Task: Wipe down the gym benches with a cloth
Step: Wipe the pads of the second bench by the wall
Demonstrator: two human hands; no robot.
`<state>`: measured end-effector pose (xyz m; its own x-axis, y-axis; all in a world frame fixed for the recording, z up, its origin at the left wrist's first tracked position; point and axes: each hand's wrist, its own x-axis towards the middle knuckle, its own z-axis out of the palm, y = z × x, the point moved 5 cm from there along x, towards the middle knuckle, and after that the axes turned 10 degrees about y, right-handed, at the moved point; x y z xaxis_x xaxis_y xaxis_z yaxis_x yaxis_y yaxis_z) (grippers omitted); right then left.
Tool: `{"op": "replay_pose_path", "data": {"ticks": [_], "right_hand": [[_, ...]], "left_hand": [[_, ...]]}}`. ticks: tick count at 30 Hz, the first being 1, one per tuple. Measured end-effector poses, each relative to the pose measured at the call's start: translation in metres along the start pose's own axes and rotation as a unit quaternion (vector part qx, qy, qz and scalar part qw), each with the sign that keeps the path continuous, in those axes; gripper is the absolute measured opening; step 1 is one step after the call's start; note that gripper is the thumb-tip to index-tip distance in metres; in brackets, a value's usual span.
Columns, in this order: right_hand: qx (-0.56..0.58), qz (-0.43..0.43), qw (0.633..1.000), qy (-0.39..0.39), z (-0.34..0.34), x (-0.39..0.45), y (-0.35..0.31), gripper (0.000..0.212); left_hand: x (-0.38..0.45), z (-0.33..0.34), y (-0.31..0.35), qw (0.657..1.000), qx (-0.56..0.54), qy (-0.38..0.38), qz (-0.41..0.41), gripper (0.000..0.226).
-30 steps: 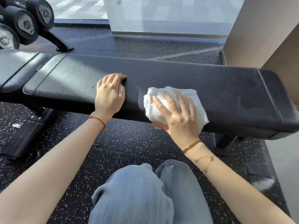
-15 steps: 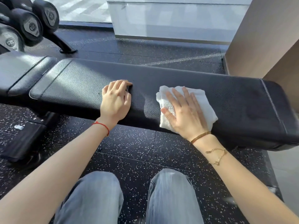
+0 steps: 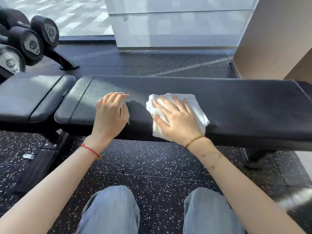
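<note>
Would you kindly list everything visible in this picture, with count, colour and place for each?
bench pad: one, black, long, across the middle of the view
second pad: one, black, left of the long pad, end to end with it
cloth: one, white, crumpled, on the long pad and draped over its near edge
dumbbells: at least three ends show, black, on a rack at top left
floor: black with white speckles, under and around the bench
wall: beige, top right
left hand: fingers loosely bent, resting on the long pad, red string at the wrist
right hand: fingers spread flat, pressing on the cloth, thin bracelet at the wrist
legs: two, light blue jeans, bottom centre
</note>
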<state>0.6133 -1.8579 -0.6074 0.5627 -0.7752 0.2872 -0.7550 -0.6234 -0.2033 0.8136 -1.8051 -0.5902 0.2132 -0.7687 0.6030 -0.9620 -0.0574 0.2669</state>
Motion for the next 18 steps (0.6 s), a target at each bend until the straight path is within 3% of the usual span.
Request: {"op": "replay_pose_path", "data": {"ticks": [6, 10, 13, 18], "right_hand": [[-0.005, 0.106, 0.994, 0.007, 0.006, 0.042, 0.003, 0.056], [0.0, 0.088, 0.995, -0.037, 0.03, 0.08, -0.047, 0.054], [0.011, 0.066, 0.997, -0.032, 0.034, 0.061, -0.073, 0.053], [0.004, 0.096, 0.995, -0.005, 0.021, 0.036, -0.056, 0.054]], "left_hand": [[0.009, -0.006, -0.058, 0.999, 0.006, -0.017, 0.028, 0.042], [0.009, -0.003, -0.077, 0.999, 0.002, -0.034, 0.026, 0.045], [0.005, -0.001, -0.082, 0.999, -0.01, -0.041, 0.016, 0.045], [0.0, -0.001, -0.086, 0.999, -0.024, -0.033, 0.009, 0.045]]}}
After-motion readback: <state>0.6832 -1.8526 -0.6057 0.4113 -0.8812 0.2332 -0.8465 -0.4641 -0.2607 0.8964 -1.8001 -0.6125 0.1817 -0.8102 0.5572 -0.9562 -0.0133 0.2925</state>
